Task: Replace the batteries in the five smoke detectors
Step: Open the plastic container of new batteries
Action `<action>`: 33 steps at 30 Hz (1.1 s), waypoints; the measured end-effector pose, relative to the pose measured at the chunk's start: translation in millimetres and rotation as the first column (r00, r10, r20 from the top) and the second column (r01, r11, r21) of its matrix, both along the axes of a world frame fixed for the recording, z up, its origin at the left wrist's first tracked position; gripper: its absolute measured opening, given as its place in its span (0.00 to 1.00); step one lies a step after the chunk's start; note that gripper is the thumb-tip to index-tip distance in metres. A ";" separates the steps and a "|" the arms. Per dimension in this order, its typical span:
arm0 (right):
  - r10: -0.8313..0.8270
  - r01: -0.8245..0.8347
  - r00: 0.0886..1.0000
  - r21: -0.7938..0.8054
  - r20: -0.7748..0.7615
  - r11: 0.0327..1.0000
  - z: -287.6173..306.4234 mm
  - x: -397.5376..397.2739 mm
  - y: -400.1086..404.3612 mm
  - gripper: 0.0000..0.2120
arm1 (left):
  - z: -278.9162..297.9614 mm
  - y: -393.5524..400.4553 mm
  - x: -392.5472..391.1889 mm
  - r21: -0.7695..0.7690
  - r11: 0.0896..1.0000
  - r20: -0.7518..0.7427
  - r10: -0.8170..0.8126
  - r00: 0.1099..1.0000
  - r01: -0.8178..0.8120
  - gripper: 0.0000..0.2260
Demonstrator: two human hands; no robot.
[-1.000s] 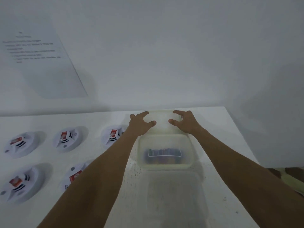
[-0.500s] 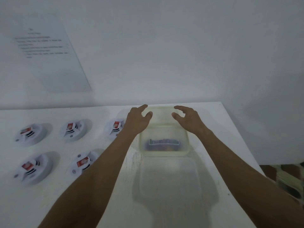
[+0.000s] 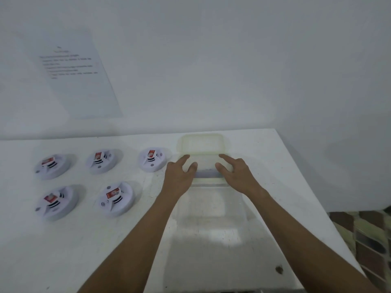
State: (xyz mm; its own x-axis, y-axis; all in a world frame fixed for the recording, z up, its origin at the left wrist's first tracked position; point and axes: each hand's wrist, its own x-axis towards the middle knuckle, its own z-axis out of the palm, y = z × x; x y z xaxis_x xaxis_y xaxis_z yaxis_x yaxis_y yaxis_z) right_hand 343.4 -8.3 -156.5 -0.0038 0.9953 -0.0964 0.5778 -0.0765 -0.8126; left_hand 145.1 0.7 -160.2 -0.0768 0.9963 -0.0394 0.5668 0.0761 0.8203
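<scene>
**Hands at the battery box, detectors waiting**

Nearest the camera lies a large clear tray on the white table. Beyond it both hands meet a small translucent box: the left hand and right hand have fingers loosely spread over its near rim, touching but not visibly gripping (whether either thumb hooks the edge I cannot tell). A lid lies just behind the box. The five smoke detectors sit to the left in two rows, each with a red battery showing, well apart from the hands.

The risk, as I judge it: the light box may slide or tip if pulled by one edge, spilling its contents.

Half a second ago the hands hovered curled beside the box; now they have dropped onto it, hiding most of the batteries inside.
</scene>
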 end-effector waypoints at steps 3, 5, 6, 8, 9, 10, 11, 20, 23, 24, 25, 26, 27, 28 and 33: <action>-0.037 0.037 0.998 0.001 -0.047 0.999 1.7 -1.1 11.0 0.25 | 4.4 9.3 -1.0 -0.013 1.000 0.080 0.004 0.997 -0.003 0.22; -0.041 0.041 0.997 -0.002 -0.066 0.999 1.3 1.6 16.7 0.24 | 5.6 13.8 -2.9 -0.009 1.000 0.122 -0.004 0.993 0.005 0.23; -0.039 0.039 0.996 -0.007 -0.079 0.999 0.5 3.0 19.0 0.24 | 5.2 15.3 -3.8 -0.013 1.000 0.137 -0.004 0.991 0.006 0.23; -0.028 0.027 0.994 -0.015 -0.103 1.000 -1.9 4.1 21.8 0.22 | 3.9 17.2 -4.1 -0.036 0.999 0.166 -0.002 0.986 0.008 0.23; -0.022 0.020 0.993 -0.013 -0.117 1.000 -3.4 4.3 22.5 0.21 | 2.9 17.7 -3.8 -0.042 0.999 0.188 -0.004 0.982 0.012 0.22; -0.017 0.016 0.991 -0.005 -0.135 1.000 -4.9 4.4 22.7 0.19 | 1.7 18.2 -3.7 -0.039 0.999 0.218 -0.008 0.976 0.017 0.21; -0.012 0.013 0.988 0.007 -0.155 1.000 -6.5 4.7 22.6 0.18 | 0.7 18.3 -3.3 -0.031 0.999 0.250 -0.015 0.968 0.023 0.20; -0.062 0.079 0.978 0.078 -0.200 0.994 -9.7 4.5 23.7 0.22 | -0.3 24.3 -8.9 0.042 0.999 0.229 0.006 0.973 -0.016 0.24; -0.071 0.075 0.996 0.062 -0.058 0.995 -6.1 6.1 26.6 0.30 | 5.2 23.7 -13.0 -0.022 0.998 0.148 -0.057 0.987 0.061 0.33; -0.055 0.054 0.998 0.073 0.018 0.996 -2.9 7.3 29.1 0.33 | 5.3 23.3 -15.5 -0.066 0.992 0.137 -0.096 0.986 0.106 0.37; -0.021 0.013 0.996 0.094 0.088 0.996 0.9 8.1 32.3 0.35 | 4.6 22.5 -18.1 -0.102 0.983 0.126 -0.142 0.982 0.155 0.41; 0.029 -0.043 0.991 0.106 0.132 0.993 5.0 8.6 36.1 0.36 | 4.2 21.7 -20.2 -0.119 0.973 0.117 -0.182 0.976 0.196 0.44; 0.086 -0.101 0.986 0.101 0.144 0.990 9.3 8.8 40.5 0.36 | 4.8 21.6 -21.7 -0.116 0.970 0.114 -0.203 0.973 0.216 0.46; 0.138 -0.149 0.982 0.082 0.131 0.985 13.3 8.5 45.1 0.35 | 6.3 22.8 -22.4 -0.098 0.972 0.109 -0.203 0.973 0.214 0.46; 0.173 -0.174 0.983 0.012 0.052 0.985 24.2 7.3 63.6 0.30 | 28.1 41.2 -14.7 0.097 0.979 -0.109 -0.171 0.979 0.182 0.46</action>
